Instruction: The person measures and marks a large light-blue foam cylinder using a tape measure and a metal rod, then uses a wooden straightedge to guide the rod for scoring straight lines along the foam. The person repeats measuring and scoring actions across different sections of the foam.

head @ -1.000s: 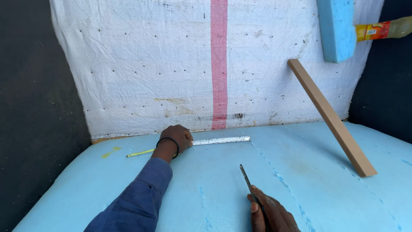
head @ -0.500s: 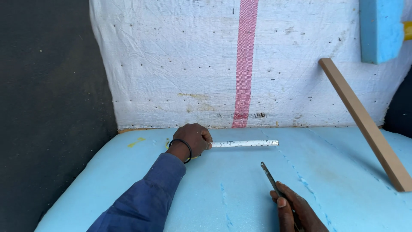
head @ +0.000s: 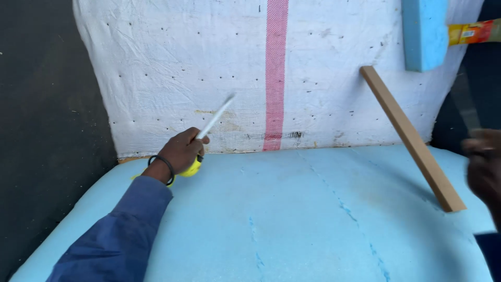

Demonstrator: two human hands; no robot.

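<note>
Blue foam slab (head: 313, 219) | left hand (head: 182, 151) fingers clamped on yellow tape measure (head: 206, 138) | right hand (head: 482, 167) blurred, fingers unclear

The left hand (head: 182, 151) is raised at centre left, fingers curled in a closed grip, blue sleeve trailing near-left. The right hand (head: 482, 164) is blurred at the right edge.

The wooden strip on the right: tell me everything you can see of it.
The wooden strip is a long, flat, light-brown slat with squared ends and a plain, smooth-looking surface. It stands slanted: its lower end rests on the blue foam seat, its upper end leans against the white cloth back. Neither hand touches it.
</note>
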